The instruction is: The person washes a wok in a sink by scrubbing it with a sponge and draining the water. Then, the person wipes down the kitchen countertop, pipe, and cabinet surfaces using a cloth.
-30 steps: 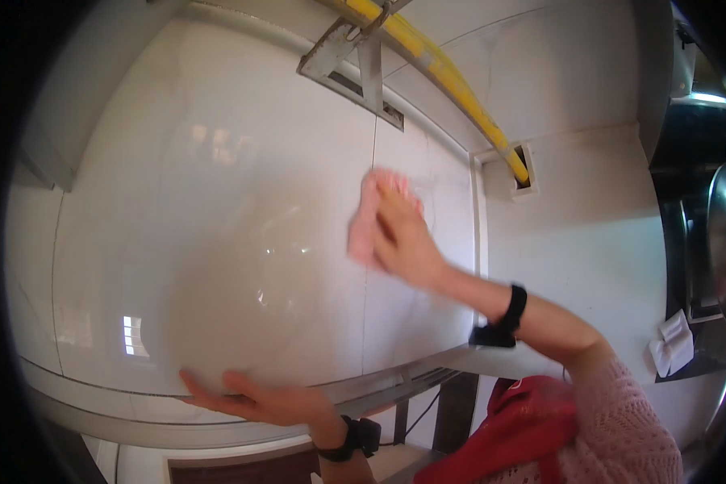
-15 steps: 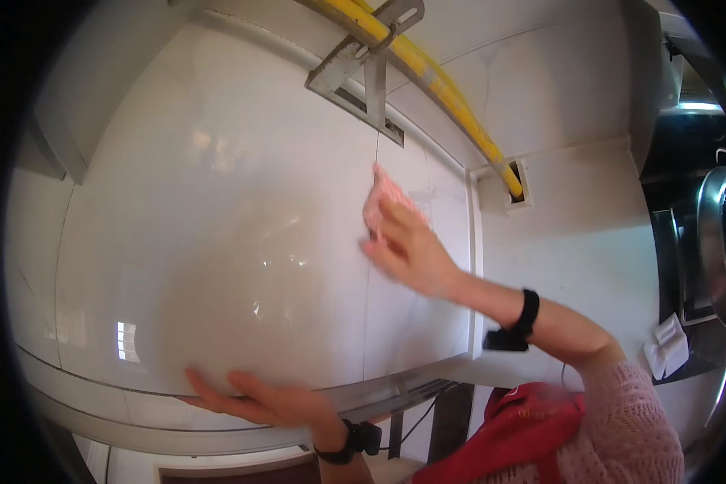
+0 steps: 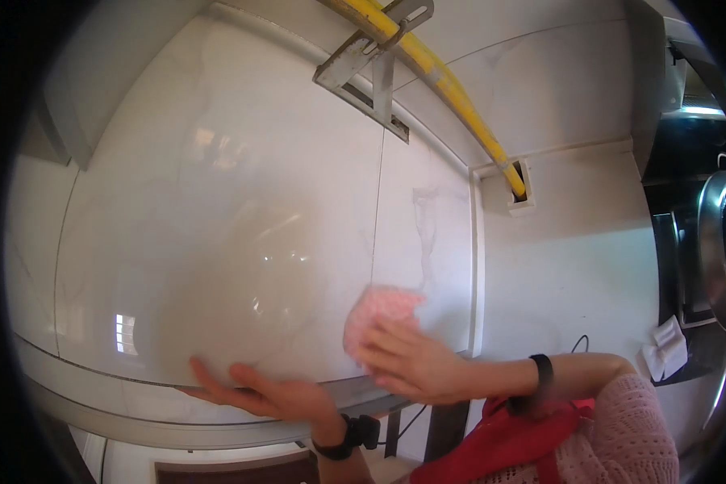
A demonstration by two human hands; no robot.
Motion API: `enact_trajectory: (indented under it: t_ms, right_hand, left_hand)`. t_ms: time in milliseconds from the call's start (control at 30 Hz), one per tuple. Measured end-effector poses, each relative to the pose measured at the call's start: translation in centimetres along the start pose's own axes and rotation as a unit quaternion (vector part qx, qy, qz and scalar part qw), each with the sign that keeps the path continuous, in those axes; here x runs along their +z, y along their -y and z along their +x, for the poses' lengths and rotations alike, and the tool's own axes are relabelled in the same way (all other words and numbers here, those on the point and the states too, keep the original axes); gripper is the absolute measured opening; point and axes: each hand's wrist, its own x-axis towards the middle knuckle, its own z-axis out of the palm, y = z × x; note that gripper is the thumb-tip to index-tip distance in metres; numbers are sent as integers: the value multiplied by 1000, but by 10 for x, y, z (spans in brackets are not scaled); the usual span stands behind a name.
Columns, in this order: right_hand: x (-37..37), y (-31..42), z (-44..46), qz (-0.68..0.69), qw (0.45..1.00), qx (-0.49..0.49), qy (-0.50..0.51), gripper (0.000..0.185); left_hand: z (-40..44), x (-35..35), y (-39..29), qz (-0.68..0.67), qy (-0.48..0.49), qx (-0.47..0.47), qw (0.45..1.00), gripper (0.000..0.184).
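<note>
My right hand [image 3: 415, 359] presses a pink cloth [image 3: 383, 310] against the glossy white tiled surface [image 3: 218, 226], low down near its bottom edge. The fingers lie over the cloth, which bunches and fans out above them. My left hand [image 3: 270, 395] rests at the lower edge of the tiles, to the left of the cloth. Its fingers are spread and hold nothing. Each wrist wears a black band. A faint smear-like mark [image 3: 425, 230] runs down the tile above the cloth.
A yellow pipe [image 3: 448, 85] crosses the top, passing a metal bracket [image 3: 371, 73] and entering a wall opening [image 3: 520, 194]. At right are a stove with a lidded pan [image 3: 718, 250] and a white folded item [image 3: 665, 347]. A grey metal rail [image 3: 177, 431] runs along the bottom.
My right hand has swept the pink cloth downward over the tiles, from beneath the bracket to near the lower edge. My left hand has stayed nearly in place.
</note>
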Motion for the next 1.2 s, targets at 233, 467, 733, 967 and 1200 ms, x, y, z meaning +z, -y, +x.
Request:
enact_trajectory:
  t_ms: [233,467,733,967,1200]
  right_hand:
    - [5,-48,34,-38,999,-26,-24,69]
    - [-35,-100,173,-93,960,-12,-265,66]
    - [-74,-165,214,-13,942,-19,-334,59]
    - [-39,-221,107,5,901,141,-410,48]
    - [-35,-192,148,-52,891,110,-437,38]
  left_hand:
    - [1,7,2,45,-23,-5,999,48]
    - [0,14,-6,11,-30,-44,999,49]
    - [-2,12,-7,112,21,20,993,52]
    - [-4,20,-18,70,15,2,997,50]
    - [-1,10,-1,120,41,70,989,50]
